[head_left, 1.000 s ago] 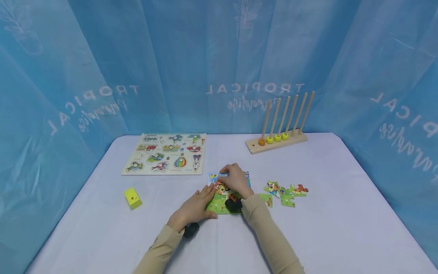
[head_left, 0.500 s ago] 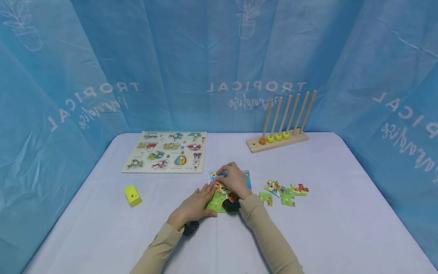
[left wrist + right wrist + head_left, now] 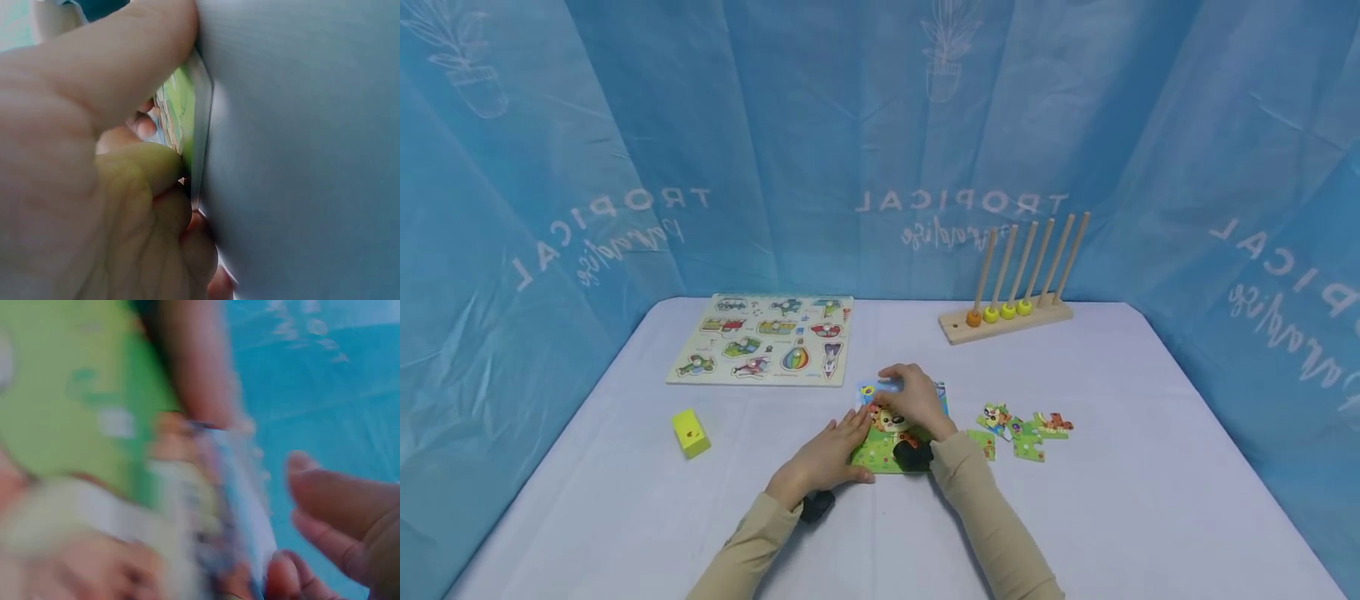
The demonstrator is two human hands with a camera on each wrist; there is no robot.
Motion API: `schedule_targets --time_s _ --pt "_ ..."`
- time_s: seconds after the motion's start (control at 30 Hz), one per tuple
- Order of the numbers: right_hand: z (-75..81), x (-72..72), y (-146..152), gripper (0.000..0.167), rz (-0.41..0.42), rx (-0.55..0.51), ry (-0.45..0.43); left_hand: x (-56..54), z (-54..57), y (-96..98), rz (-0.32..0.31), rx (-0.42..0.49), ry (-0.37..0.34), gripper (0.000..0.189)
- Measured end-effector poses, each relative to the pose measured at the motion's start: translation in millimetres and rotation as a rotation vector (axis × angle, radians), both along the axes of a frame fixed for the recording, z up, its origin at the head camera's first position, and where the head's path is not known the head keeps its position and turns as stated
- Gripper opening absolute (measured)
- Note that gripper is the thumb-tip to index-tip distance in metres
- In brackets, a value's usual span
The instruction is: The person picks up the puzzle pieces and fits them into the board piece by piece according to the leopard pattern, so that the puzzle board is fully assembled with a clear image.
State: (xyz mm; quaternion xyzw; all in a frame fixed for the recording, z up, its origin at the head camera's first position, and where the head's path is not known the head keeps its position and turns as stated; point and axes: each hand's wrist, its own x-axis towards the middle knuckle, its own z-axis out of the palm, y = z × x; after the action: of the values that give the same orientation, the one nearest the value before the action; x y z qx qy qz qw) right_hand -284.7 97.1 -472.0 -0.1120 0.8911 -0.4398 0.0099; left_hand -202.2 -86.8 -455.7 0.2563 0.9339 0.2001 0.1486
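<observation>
A jigsaw puzzle board (image 3: 877, 457) with a green field and a spotted cartoon animal lies flat before me. My left hand (image 3: 829, 455) rests along its left edge, fingers extended; the left wrist view shows the thumb and fingers against the board's green edge (image 3: 180, 103). Over the board's upper part is my right hand (image 3: 917, 404), thumb and forefinger bent but apart. The right wrist view is blurred; the thumb touches the board's far side, and the other fingers (image 3: 337, 500) stand off it. I see nothing between them. The right hand hides part of the picture.
Several loose jigsaw pieces (image 3: 1028, 442) lie right of the board. A wooden bead rack (image 3: 1015, 321) with upright rods stands at the back right. A vehicle peg puzzle (image 3: 760, 340) lies at the back left, a yellow block (image 3: 690, 433) nearer. Blue curtains (image 3: 880, 150) surround the white table.
My right thumb and forefinger have spread a little apart above the board. The left hand stays on the board's edge. The head view has tilted slightly.
</observation>
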Motion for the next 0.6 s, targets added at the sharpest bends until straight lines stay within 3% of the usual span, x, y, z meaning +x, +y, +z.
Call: schedule_targets --time_s 0.13,0.2,0.37,0.6 --pt "4.2 -3.6 29 0.041 0.037 -0.234 -0.045 0.3 -1.4 0.5 0.005 -0.001 0.004 0.089" --pt "5.7 -5.4 48 0.043 0.034 -0.294 -0.040 0.1 -1.9 0.0 0.006 -0.004 0.007 0.089" --pt "10.7 -4.7 101 0.048 -0.060 -0.316 -0.060 -0.1 -1.6 -0.4 0.018 -0.007 0.003 0.090" --pt "13.1 9.4 158 0.055 -0.206 -0.303 -0.138 0.2 -3.9 0.3 0.023 0.004 0.003 0.090"
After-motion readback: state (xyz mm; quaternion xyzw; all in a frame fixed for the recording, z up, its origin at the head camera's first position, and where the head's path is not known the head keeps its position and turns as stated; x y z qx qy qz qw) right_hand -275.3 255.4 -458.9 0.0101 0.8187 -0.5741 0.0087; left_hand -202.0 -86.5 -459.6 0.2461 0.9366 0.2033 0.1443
